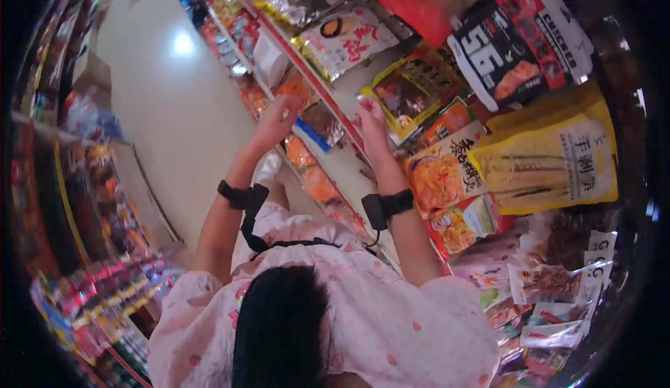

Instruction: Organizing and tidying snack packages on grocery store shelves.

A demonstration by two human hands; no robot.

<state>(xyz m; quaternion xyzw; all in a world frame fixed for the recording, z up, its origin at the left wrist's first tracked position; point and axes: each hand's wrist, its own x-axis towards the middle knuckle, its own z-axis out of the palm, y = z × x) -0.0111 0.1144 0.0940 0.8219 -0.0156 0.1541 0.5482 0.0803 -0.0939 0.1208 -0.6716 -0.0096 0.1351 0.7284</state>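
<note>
My left hand point(281, 114) is raised over the shelf edge on the aisle side, its fingers curled in. Whatever it may hold is too small or hidden to name. Just beside the near corner of a brown food bag with yellow edges point(407, 98) is my right hand point(370, 117). Its fingers are bent together, and I cannot make out whether they grip that bag. Beyond it lies a white bag with pink print point(349, 41). Below my left hand, a blue-edged packet point(312, 135) sits on a lower shelf. Black straps with small boxes circle both my wrists.
A red shelf edge point(307, 70) runs diagonally between my hands. At right stand a large yellow pouch point(551, 154), a black and red bag point(520, 46) and a noodle packet point(443, 174). Pale floor point(181, 116) stretches left, with another stocked shelf point(98, 199) beyond.
</note>
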